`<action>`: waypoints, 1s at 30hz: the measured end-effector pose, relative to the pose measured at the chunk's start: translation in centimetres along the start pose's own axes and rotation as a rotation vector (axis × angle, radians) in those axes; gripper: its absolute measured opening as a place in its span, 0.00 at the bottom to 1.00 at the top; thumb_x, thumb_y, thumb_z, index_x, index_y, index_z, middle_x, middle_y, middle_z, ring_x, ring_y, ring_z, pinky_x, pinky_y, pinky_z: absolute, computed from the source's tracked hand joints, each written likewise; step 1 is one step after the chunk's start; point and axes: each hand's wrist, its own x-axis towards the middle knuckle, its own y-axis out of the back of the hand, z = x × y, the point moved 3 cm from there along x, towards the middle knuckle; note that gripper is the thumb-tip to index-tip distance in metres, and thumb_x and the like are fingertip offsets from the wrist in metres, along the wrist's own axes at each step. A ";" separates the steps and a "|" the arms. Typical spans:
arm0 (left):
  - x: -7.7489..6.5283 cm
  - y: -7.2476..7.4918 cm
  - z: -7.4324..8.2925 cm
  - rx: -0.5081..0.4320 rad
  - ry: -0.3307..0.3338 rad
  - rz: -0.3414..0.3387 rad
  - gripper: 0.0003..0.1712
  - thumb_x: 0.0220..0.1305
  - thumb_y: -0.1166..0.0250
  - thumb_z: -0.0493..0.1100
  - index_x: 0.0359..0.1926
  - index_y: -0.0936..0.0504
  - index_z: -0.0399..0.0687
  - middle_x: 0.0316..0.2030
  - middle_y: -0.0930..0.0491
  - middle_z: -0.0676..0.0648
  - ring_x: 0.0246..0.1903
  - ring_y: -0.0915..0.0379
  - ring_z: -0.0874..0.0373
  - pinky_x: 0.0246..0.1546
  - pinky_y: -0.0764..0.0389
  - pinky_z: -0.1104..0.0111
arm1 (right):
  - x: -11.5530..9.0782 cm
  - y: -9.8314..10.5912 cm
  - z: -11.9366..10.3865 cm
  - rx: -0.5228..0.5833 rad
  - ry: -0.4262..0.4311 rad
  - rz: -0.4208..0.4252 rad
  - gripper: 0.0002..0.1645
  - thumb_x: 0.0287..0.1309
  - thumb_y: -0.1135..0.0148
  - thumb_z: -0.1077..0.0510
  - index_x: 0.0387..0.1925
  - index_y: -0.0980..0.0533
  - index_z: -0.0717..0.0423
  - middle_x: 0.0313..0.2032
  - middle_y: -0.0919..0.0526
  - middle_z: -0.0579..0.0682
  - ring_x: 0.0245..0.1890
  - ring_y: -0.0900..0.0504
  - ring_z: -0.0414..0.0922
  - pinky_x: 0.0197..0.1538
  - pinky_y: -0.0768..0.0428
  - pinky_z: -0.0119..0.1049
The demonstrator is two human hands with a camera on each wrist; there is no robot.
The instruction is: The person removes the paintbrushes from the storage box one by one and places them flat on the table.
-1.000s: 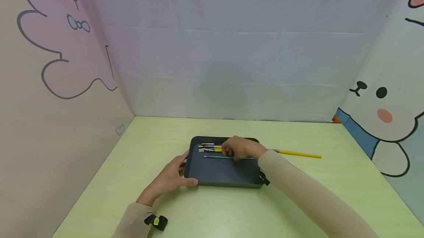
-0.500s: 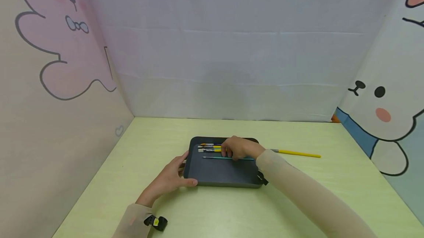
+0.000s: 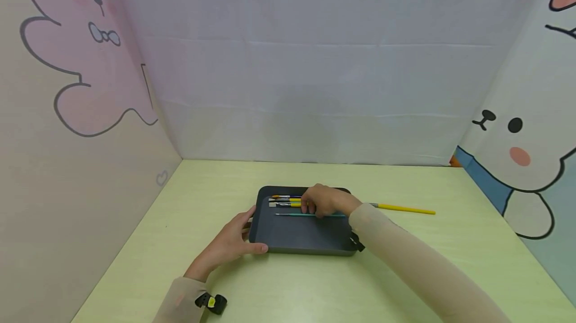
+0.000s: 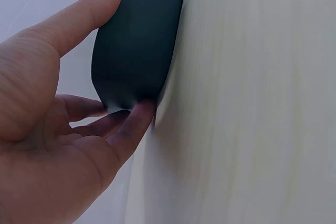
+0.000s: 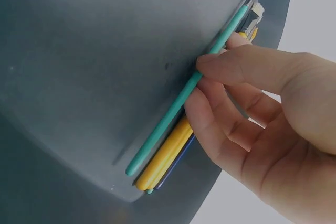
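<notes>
The thumb and fingers of the right hand (image 3: pixel 321 200) are drawn close together, pinching a thin green brush (image 5: pixel 168 114) partway along its handle, the thumb laid across it on the side facing the right wrist camera. That brush lies lengthwise across the dark tray (image 3: pixel 306 237), on its floor or just above it; which of the two cannot be told. Just beside the green handle, beyond the hand, yellow-handled brushes (image 5: pixel 165 156) and a dark blue handle (image 5: pixel 176 162) lie side by side inside the tray, their bristle ends toward its left side. The left hand (image 3: pixel 231 238) holds the tray's near left corner, thumb on the near side and fingers spread along the left end, their tips touching its wall. Another yellow brush (image 3: pixel 405 208) lies on the pale table (image 3: pixel 288 288), outside the tray to the right, its far part hidden behind the right sleeve (image 3: pixel 414 258). A black device (image 3: pixel 215 303) sits on the left sleeve (image 3: pixel 182 298). Behind the table hangs a white cloth (image 3: pixel 315 63), with cartoon animals on the left wall (image 3: pixel 90 178) and the right wall (image 3: pixel 517 88).
</notes>
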 end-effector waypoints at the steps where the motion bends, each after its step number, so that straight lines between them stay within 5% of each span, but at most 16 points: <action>1: 0.0 0.0 0.0 -0.001 -0.001 -0.001 0.70 0.49 0.12 0.48 0.85 0.46 0.49 0.77 0.37 0.36 0.71 0.29 0.36 0.66 0.19 0.49 | 0.0 0.0 0.1 -0.002 0.005 0.002 0.22 0.58 0.33 0.80 0.40 0.15 0.49 0.37 0.16 0.47 0.38 0.20 0.43 0.43 0.15 0.40; 30: -0.1 0.0 0.1 -0.002 -0.015 0.000 0.69 0.50 0.12 0.47 0.85 0.45 0.49 0.76 0.37 0.36 0.71 0.29 0.36 0.67 0.20 0.48 | -4.0 4.1 0.9 -0.006 0.194 0.162 0.21 0.57 0.38 0.79 0.45 0.14 0.56 0.40 0.13 0.50 0.40 0.17 0.42 0.44 0.15 0.36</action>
